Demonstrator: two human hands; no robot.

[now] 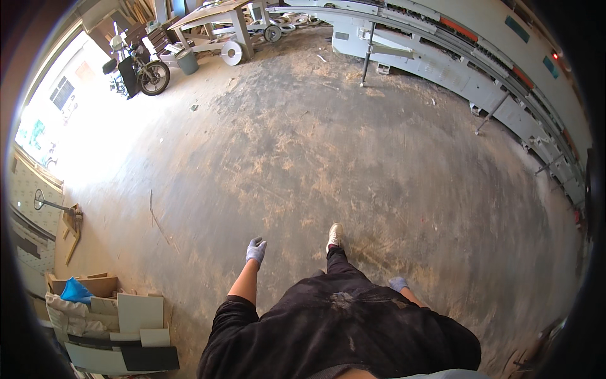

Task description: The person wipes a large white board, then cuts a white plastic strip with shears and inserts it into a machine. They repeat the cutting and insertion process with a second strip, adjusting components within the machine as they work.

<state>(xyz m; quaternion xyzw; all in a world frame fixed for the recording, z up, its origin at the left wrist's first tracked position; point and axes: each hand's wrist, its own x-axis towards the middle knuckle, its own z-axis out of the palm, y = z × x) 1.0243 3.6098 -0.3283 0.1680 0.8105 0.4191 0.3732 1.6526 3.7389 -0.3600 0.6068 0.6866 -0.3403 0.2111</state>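
Note:
My left hand [255, 250], in a pale grey-lavender work glove, hangs out in front of me over the floor. It holds nothing, and its fingers are loosely bent and a little apart. To the right of my body, my right hand [398, 283] wears the same kind of glove. It is small in view and its fingers do not show clearly; no held thing can be seen. Both hands are apart from any object. Between them, one foot in a light shoe [335, 235] is stretched forward on the dusty concrete floor [303, 158].
A long white machine with rails [435, 60] runs along the right; its support legs reach the floor. Far left stand a motorbike [151, 76], a grey bucket [187, 62] and a wooden table [211, 14]. Boards and panels [140, 312] are stacked near left. A thin strip [154, 215] lies on the floor.

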